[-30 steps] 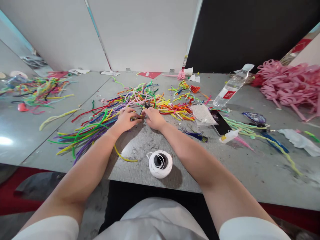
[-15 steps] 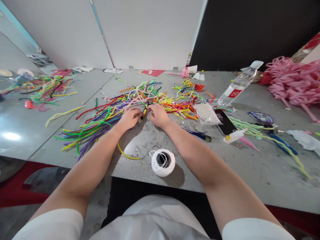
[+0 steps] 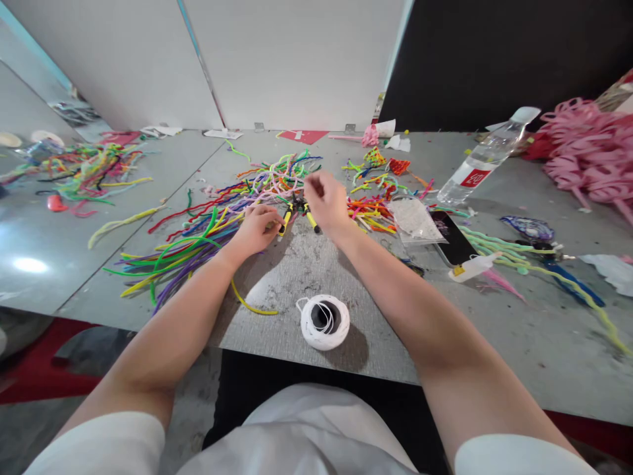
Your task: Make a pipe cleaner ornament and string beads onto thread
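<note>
While beside pliers (image 3: pixel 298 206) — curled left hand (image 3: pixel 258 229)

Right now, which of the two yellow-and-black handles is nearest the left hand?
The left handle, right beside the fingers of the left hand. The right handle slants the other way and lies nearer the right hand.

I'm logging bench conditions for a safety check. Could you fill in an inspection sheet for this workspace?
Surface: grey table, dark specks scattered over it.
Job's things: pliers, yellow-and-black handles spread, at the near edge of a pile of colourful strips.
Clutter: string spool near the front edge; water bottle, phone and pink ribbon heap to the right.
Hands: left hand at one handle, grip unclear; right hand partly hiding the pile, contents unclear.
Cables: nothing seen.
Surroundings: white panels and dark panel behind.
</note>
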Action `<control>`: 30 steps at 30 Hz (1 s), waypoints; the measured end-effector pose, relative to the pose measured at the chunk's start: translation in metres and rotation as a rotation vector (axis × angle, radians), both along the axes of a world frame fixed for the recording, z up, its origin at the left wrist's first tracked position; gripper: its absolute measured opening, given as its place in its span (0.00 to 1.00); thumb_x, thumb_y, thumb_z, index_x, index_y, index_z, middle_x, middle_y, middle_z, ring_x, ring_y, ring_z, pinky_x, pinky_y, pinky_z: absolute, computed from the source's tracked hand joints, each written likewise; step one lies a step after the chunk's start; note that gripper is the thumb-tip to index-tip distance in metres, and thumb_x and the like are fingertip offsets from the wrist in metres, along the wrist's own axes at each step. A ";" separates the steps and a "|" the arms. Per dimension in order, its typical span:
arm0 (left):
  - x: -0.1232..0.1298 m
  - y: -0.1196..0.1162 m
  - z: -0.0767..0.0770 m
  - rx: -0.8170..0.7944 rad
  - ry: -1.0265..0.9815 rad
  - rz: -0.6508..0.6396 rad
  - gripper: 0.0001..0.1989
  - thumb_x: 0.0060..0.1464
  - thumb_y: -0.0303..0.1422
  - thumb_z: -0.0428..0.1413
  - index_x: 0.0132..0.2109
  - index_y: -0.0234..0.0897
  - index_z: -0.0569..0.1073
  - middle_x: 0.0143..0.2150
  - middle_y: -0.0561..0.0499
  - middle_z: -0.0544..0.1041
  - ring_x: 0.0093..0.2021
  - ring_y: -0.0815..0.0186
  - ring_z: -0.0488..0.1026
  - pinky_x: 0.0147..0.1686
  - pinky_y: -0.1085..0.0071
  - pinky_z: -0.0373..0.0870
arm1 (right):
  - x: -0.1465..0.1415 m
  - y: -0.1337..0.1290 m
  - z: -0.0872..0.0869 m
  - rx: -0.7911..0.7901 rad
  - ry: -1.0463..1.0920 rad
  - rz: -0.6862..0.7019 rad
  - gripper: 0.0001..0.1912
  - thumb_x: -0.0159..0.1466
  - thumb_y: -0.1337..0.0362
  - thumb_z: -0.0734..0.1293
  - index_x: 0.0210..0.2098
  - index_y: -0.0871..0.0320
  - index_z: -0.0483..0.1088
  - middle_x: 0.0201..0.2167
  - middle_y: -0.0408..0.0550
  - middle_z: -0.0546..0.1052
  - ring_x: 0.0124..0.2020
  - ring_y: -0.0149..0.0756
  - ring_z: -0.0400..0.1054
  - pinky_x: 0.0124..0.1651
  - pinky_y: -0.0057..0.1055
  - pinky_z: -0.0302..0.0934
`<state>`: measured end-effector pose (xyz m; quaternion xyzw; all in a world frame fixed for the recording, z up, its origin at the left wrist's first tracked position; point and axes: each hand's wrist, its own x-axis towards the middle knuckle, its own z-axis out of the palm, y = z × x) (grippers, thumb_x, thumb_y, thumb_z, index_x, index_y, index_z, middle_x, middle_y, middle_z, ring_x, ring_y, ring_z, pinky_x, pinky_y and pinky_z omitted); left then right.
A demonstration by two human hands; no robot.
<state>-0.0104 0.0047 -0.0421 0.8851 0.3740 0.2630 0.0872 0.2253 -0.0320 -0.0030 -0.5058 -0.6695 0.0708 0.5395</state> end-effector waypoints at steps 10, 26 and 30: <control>-0.004 -0.030 0.037 -0.026 -0.188 0.072 0.22 0.63 0.43 0.63 0.23 0.40 0.74 0.50 0.45 0.85 0.52 0.53 0.80 0.62 0.48 0.72 | 0.017 -0.156 0.125 0.171 0.060 0.202 0.30 0.82 0.58 0.58 0.22 0.53 0.55 0.20 0.39 0.57 0.21 0.27 0.55 0.30 0.34 0.51; 0.026 -0.100 0.047 -0.239 -0.164 -0.265 0.19 0.71 0.48 0.57 0.38 0.40 0.83 0.35 0.49 0.86 0.35 0.62 0.81 0.36 0.66 0.72 | 0.045 -0.196 -0.041 -0.291 -0.196 0.390 0.49 0.61 0.45 0.81 0.73 0.52 0.62 0.66 0.64 0.77 0.66 0.60 0.73 0.70 0.58 0.66; 0.035 -0.105 0.039 -0.276 -0.305 -0.263 0.22 0.72 0.52 0.56 0.53 0.39 0.81 0.47 0.44 0.84 0.46 0.59 0.81 0.47 0.64 0.76 | 0.056 -0.191 -0.042 -0.326 -0.146 -0.009 0.56 0.63 0.35 0.76 0.77 0.58 0.53 0.71 0.74 0.71 0.71 0.71 0.67 0.68 0.67 0.65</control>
